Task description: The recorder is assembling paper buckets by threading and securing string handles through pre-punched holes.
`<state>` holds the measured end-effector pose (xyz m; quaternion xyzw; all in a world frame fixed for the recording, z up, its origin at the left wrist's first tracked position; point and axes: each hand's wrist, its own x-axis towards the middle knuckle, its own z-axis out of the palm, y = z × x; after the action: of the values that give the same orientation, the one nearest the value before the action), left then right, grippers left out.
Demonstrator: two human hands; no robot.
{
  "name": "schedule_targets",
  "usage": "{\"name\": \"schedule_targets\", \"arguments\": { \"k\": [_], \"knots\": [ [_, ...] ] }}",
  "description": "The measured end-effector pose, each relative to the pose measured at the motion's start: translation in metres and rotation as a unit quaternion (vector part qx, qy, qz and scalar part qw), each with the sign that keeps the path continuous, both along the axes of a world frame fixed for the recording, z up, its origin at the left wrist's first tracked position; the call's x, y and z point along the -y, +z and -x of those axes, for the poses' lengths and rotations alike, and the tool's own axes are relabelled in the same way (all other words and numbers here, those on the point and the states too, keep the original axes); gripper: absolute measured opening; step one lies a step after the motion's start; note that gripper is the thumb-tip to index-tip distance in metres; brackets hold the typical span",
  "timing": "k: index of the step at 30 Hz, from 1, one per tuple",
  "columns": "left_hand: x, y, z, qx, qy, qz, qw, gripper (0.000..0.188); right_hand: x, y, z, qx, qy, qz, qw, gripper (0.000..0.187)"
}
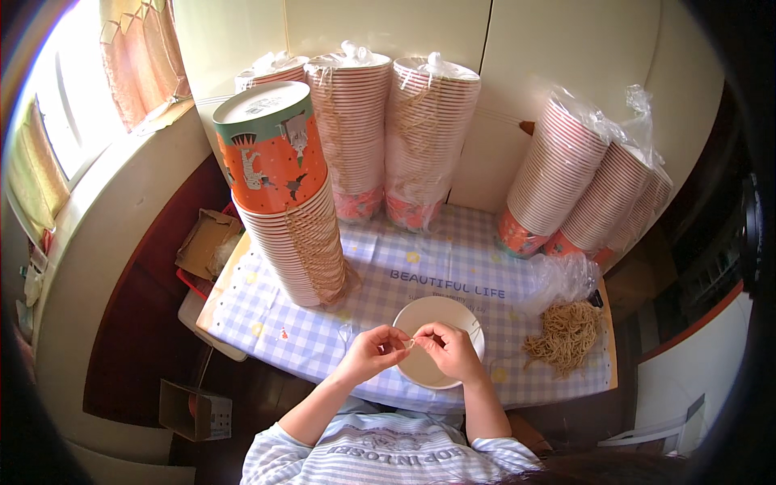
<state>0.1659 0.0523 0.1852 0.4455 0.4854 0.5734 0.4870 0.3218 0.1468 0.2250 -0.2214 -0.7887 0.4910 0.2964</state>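
Note:
A short piece of tan string (411, 343) is pinched between the fingertips of both my hands. My left hand (374, 354) has its thumb and forefinger pressed together at one side of it. Opposite, my right hand (449, 352) grips it the same way, the fingertips of both hands almost meeting. Below them a round paper bucket (426, 307), pale inside, stands mouth up at the table's near edge; the hands cover part of its opening. To the right lies a loose heap of tan strings (563, 338). How the string is looped or knotted is too small to tell.
Left of the bucket rises a tall stack of nested buckets (295, 250) with strings down its side, topped by an upturned orange-and-green bucket (271, 158). Plastic-wrapped stacks (432, 137) stand at the back, others (558, 170) at right. Crumpled clear plastic (562, 281) lies on the checked tablecloth (376, 259).

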Motion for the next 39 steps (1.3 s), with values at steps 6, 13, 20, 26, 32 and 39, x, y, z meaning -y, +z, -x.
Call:
{"name": "schedule_targets", "arguments": {
  "k": [6,13,20,26,32,39],
  "knots": [
    [0.001,-0.001,-0.002,-0.031,0.054,-0.018,0.998,0.013,0.001,0.003,0.0,0.002,-0.003,-0.014,1.0,0.008],
    [0.003,0.005,-0.001,0.026,0.068,-0.049,0.996,0.009,0.002,-0.002,0.001,0.025,0.01,-0.043,0.999,0.006],
    [0.005,-0.009,0.01,-0.038,0.126,-0.042,0.99,0.007,0.003,-0.002,0.002,0.028,0.003,-0.02,0.999,0.008],
    [0.007,0.019,-0.002,-0.442,0.252,-0.14,0.849,0.011,0.002,-0.007,0.004,0.008,-0.008,-0.031,0.999,0.007],
    [0.013,0.019,-0.019,-0.467,0.217,-0.154,0.844,0.014,0.001,-0.01,0.004,-0.015,-0.026,-0.009,1.0,0.008],
    [0.008,0.022,-0.025,-0.267,0.148,-0.011,0.952,0.017,0.0,-0.009,0.003,-0.023,-0.021,-0.012,0.999,0.007]
  ]
}}
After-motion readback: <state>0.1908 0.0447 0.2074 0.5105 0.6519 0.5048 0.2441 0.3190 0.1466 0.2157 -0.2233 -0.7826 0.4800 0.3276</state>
